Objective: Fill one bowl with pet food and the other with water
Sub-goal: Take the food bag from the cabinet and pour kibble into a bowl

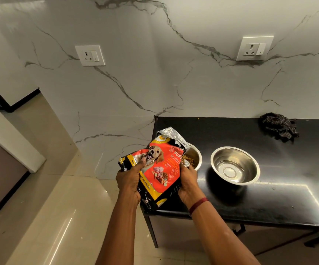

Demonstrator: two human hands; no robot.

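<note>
A red and yellow pet food bag [157,167] with a puppy picture is tilted over the left steel bowl [196,156], its torn silver mouth at the bowl's rim. Brown kibble [188,161] lies inside that bowl. My left hand [129,181] grips the bag's bottom left corner. My right hand [188,180] grips the bag's right edge near its mouth. The bag hides most of the left bowl. A second steel bowl [235,166] stands to the right on the black table [280,188] and holds no kibble; whether it holds water I cannot tell.
A dark checked cloth [278,127] lies crumpled at the table's back right by the marble wall. Two wall sockets [90,55] [255,48] sit above. One loose kibble [198,118] rests at the table's back edge. Glossy tile floor [63,217] spreads to the left.
</note>
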